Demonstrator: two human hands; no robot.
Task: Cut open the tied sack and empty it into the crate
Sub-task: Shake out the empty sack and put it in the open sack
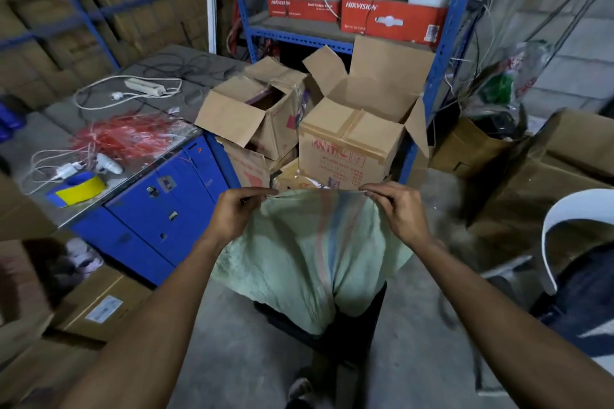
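Observation:
A pale green woven sack (309,256) with red and blue stripes down its middle hangs upside down in front of me. My left hand (237,212) pinches its upper left corner and my right hand (398,209) pinches its upper right corner, so the top edge is stretched flat between them. The sack's lower end drapes over a black crate (358,325) on the concrete floor. The sack hides the inside of the crate. No cutting tool shows in either hand.
Open cardboard boxes (352,139) stand right behind the sack under blue shelving (442,53). A blue cabinet (159,209) with cables, red ties and tape on top is at left. A white chair (564,226) and a seated person's leg are at right. More boxes (99,302) lie lower left.

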